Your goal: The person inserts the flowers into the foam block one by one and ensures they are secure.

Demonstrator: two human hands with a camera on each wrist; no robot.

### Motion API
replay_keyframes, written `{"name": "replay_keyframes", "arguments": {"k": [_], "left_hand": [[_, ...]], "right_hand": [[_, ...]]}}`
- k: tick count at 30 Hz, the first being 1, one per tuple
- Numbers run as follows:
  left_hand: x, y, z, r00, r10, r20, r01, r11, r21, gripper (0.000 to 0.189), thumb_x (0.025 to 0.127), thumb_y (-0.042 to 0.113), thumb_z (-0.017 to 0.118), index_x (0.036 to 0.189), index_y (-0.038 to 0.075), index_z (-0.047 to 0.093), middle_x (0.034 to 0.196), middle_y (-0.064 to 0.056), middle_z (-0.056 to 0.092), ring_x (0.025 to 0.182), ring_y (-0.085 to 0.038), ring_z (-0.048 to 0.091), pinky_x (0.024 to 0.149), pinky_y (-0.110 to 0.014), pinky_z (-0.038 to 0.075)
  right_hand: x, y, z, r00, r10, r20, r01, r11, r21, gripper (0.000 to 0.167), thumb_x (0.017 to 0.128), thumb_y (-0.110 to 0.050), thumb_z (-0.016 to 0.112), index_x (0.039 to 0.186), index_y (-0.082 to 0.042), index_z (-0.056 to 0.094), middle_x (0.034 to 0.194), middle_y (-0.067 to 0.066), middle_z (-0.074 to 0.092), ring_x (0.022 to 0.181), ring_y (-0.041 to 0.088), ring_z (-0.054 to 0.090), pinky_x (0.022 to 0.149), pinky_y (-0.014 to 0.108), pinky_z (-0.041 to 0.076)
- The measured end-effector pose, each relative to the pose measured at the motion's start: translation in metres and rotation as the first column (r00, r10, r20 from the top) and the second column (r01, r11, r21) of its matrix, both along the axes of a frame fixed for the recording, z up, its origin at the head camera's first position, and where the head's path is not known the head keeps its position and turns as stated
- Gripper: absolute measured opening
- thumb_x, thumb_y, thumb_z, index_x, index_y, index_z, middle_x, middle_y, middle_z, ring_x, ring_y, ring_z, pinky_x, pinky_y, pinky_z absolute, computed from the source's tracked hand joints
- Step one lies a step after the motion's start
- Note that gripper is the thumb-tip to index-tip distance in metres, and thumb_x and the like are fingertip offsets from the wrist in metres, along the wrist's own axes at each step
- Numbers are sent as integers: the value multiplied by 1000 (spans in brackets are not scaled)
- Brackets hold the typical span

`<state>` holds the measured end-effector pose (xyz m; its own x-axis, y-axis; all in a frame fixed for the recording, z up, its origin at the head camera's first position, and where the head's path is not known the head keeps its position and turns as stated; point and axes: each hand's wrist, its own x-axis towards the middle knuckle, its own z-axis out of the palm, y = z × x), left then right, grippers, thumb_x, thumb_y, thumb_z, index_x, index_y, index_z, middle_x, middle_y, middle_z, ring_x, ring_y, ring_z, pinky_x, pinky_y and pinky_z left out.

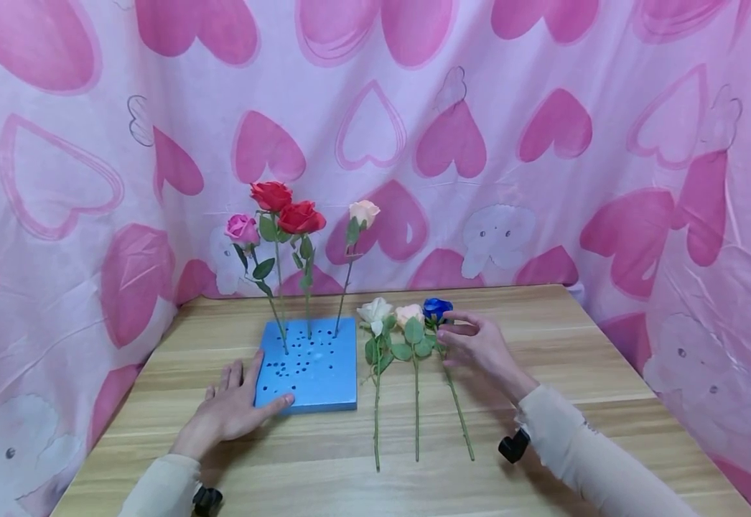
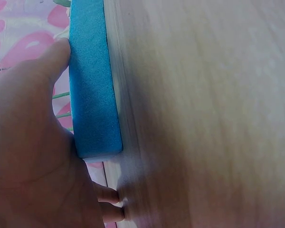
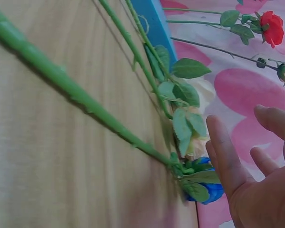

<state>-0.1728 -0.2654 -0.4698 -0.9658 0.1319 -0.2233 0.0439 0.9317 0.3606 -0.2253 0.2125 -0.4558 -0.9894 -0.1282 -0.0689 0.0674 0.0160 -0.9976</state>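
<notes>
My left hand [image 1: 236, 406] rests at the left front corner of a blue foam block [image 1: 343, 380], its thumb lying over the front edge and its fingers extended along the left side. In the left wrist view the block's side [image 2: 95, 80] shows beside the thumb. Close by the head of a blue rose [image 1: 437, 309], my right hand [image 1: 482, 352] hovers with fingers spread. The right wrist view shows those fingers [image 3: 223, 152] apart from the rose, whose green stem [image 3: 85, 99] lies along the table. Beside it lie a pale peach rose [image 1: 409, 314] and a white rose [image 1: 375, 314].
Two red roses [image 1: 301, 217], a pink rose [image 1: 243, 229] and a light peach rose [image 1: 365, 213] stand upright in the block, which has several small holes. Behind the wooden table [image 1: 543, 337] hangs a pink heart-patterned cloth [image 1: 375, 143].
</notes>
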Motion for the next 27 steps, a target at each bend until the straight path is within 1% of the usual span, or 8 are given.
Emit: {"name": "replay_keyframes", "arguments": {"k": [4,6,10,20,27], "left_hand": [[1,0,0,1000,0,-1,0,1000,-1,126,98,88,53,179,7,-1,174,-48,2,161,-71,0,122,-90,7],[1,0,0,1000,-1,-4,1,1000,-1,126,98,88,53,179,7,0,174,-48,2,161,-71,0,122,-90,7],[1,0,0,1000,0,-3,0,1000,-1,126,98,88,53,179,7,0,175,-48,2,161,-71,0,123,-90,7],[2,1,0,1000,3,1,-3,1000,4,127,98,88,53,179,7,0,174,-48,1,161,-70,0,123,-89,6],[1,0,-1,1000,0,-5,0,1000,2,126,98,88,53,179,6,-1,174,-48,2,161,-70,0,122,-90,7]], "right_hand": [[4,2,-6,1000,14,21,-14,1000,4,71,105,-8,78,166,0,44,159,34,56,131,49,70,89,55,68],[5,2,-8,1000,7,25,-7,1000,10,71,104,-9,79,166,-1,45,160,34,56,131,50,70,88,54,68],[6,5,-12,1000,3,24,-4,1000,28,72,103,-10,80,166,0,45,160,35,53,133,51,68,90,56,68],[3,10,-23,998,-20,66,18,999,31,69,104,-8,79,164,1,46,160,36,53,132,47,70,87,55,68],[0,14,-26,995,-45,94,38,996,75,69,103,-4,80,163,2,47,155,36,58,126,41,73,81,52,70]]}}
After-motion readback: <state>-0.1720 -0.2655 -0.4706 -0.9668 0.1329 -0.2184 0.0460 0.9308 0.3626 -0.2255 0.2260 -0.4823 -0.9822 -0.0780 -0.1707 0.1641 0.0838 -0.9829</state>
